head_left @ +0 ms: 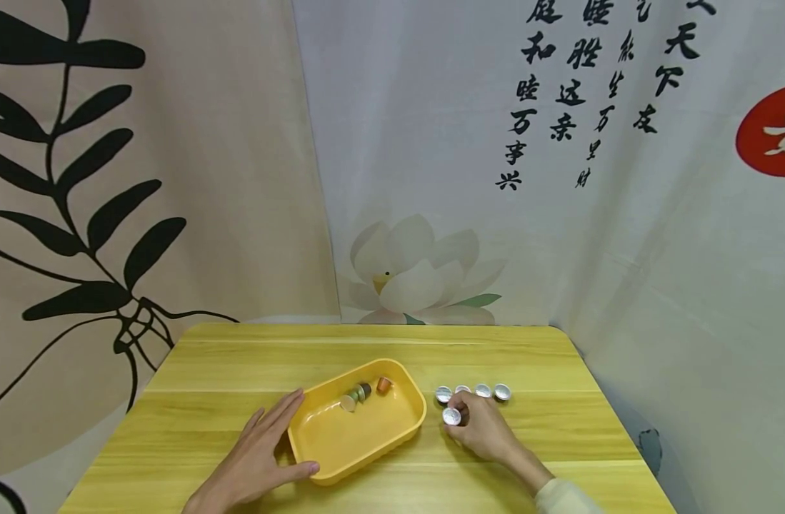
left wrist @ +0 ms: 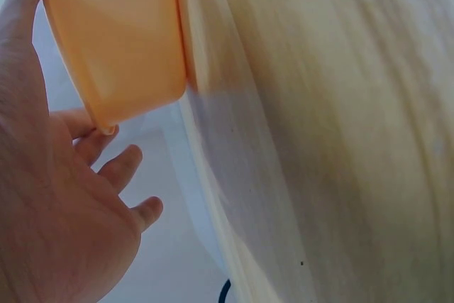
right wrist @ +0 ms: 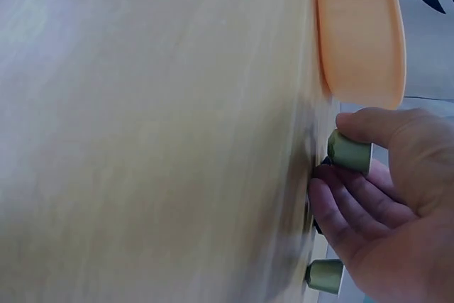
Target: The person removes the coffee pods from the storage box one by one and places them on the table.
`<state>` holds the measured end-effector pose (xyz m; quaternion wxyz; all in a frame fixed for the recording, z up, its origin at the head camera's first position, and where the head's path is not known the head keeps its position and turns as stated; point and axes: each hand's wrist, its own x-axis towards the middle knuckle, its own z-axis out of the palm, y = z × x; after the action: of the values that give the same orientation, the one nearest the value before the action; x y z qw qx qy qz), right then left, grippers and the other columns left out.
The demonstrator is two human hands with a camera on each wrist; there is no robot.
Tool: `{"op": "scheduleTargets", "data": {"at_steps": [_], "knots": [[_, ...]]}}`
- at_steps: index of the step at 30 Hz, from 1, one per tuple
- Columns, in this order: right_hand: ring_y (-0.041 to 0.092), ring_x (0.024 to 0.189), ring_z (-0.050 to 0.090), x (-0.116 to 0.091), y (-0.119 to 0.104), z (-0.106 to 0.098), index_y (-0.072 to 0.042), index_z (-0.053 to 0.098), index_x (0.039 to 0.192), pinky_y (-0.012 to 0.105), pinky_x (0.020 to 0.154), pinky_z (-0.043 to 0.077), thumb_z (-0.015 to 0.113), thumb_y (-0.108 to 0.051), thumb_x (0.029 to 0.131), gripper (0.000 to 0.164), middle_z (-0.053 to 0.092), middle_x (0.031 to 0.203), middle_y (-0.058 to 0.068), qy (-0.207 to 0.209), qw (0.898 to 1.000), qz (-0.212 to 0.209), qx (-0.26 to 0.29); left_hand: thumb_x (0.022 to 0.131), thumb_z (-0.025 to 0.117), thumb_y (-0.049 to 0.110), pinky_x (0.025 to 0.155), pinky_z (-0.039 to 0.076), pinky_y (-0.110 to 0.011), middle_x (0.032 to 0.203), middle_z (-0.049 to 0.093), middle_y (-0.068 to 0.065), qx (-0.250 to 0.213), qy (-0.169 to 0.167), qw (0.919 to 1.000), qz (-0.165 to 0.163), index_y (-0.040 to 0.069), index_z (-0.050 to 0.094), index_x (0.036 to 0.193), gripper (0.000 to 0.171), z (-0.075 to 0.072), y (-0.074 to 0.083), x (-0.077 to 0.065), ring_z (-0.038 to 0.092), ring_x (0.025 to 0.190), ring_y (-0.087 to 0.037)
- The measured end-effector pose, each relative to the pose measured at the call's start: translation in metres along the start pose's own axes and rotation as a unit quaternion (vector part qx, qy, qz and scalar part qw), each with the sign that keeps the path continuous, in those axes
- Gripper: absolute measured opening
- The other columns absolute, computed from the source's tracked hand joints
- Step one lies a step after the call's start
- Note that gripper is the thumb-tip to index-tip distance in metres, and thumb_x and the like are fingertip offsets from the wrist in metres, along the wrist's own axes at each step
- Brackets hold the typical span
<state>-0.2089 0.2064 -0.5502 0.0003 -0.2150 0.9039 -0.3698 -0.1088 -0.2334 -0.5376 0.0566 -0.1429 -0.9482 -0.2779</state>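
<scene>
My right hand [head_left: 485,428] pinches a green coffee capsule [right wrist: 350,152] between thumb and fingers, its silver foil lid toward me in the head view. Behind it, several more coffee capsules [head_left: 502,392] make a row on the table, silver lids showing. Left of them lies a yellow tray [head_left: 341,450], which looks orange in the wrist views. At the tray's left end, my left hand [head_left: 253,453] rests with fairly straight fingers on the rim, thumb by the near corner. Inside the tray are an orange capsule [head_left: 383,385] and a few greenish and dark ones [head_left: 356,395], lying on their sides.
Everything stands on a wood-grain table [head_left: 527,492] with rounded far corners. Behind it hangs a pale cloth [head_left: 418,143] with dark writing and a printed flower. A leaf-patterned cloth [head_left: 251,178] hangs at the left.
</scene>
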Motion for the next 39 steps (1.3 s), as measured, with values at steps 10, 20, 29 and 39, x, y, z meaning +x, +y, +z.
{"op": "scheduleTargets", "data": {"at_steps": [10,20,29,39], "knots": [[-0.002,0.080,0.064,0.001,0.001,0.005,-0.010,0.075,0.103,0.017,0.072,0.056,0.096,-0.008,0.087,0.026,0.077,0.093,-0.004,0.014,1.000,-0.004,-0.023,0.088,0.088,0.070,0.126,0.027,-0.088,0.186,0.035,-0.013,-0.003,-0.002,1.0000,-0.001,0.011,0.035,0.178,0.120,0.000,0.000,0.001,0.045,0.164,-0.050],[0.002,0.082,0.071,0.001,0.000,0.009,-0.008,0.078,0.102,0.018,0.072,0.059,0.099,-0.007,0.084,0.027,0.080,0.094,-0.001,0.043,0.999,-0.024,-0.018,0.088,0.087,0.073,0.127,0.027,-0.087,0.186,0.034,-0.013,0.001,-0.004,1.0000,-0.005,0.011,0.035,0.178,0.121,0.000,-0.001,0.001,0.048,0.163,-0.050],[0.001,0.085,0.070,0.000,0.003,0.012,-0.008,0.079,0.104,0.018,0.075,0.060,0.099,-0.006,0.084,0.028,0.080,0.097,0.000,0.040,0.999,-0.023,-0.028,0.088,0.086,0.074,0.127,0.027,-0.087,0.186,0.034,-0.012,0.004,-0.005,1.0000,-0.006,0.012,0.035,0.178,0.121,0.000,-0.002,0.000,0.047,0.164,-0.049],[0.002,0.082,0.068,0.000,0.001,0.013,-0.009,0.079,0.102,0.018,0.072,0.056,0.099,-0.005,0.083,0.027,0.079,0.094,-0.003,0.048,0.998,-0.029,-0.028,0.089,0.086,0.074,0.127,0.027,-0.087,0.187,0.033,-0.013,0.001,-0.008,0.9999,-0.006,0.011,0.034,0.178,0.121,-0.001,-0.003,0.000,0.047,0.164,-0.050]]}}
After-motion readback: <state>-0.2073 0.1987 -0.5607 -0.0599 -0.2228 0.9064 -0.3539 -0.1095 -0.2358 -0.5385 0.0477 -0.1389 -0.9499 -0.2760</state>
